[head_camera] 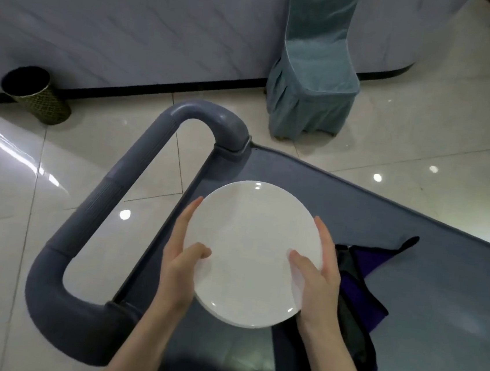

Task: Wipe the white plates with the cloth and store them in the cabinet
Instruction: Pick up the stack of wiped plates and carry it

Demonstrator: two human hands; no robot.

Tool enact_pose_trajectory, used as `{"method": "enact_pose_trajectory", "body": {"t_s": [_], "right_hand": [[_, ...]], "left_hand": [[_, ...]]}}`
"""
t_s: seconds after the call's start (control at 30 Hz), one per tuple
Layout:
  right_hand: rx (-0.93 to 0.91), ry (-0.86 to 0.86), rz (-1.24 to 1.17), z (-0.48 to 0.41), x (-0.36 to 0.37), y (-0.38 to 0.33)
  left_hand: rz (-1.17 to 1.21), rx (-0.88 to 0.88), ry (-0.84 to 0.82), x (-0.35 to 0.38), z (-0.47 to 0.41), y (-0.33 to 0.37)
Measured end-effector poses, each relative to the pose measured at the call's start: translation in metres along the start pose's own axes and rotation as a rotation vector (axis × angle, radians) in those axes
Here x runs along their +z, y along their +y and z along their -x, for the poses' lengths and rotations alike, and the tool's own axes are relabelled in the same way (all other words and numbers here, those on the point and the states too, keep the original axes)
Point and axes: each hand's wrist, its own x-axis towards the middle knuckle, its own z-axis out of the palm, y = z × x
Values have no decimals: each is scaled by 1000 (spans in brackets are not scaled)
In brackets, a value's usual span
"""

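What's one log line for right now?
left hand: grips white plate | right hand: grips white plate | purple cloth: lies on grey cart, beside plate

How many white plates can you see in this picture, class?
1: the white plate, held between the left hand and right hand over the grey cart. A doubled line at its lower rim hints that more may be stacked, hidden underneath.

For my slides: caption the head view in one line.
Left hand and right hand grip a white plate over a grey cart, dark cloth alongside.
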Motion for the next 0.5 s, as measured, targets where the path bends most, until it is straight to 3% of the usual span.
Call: {"method": "enact_pose_trajectory", "body": {"t_s": [0.5], "right_hand": [[-113, -64, -61, 19, 8, -49]], "left_hand": [[-1, 87, -8, 0, 8, 46]]}}
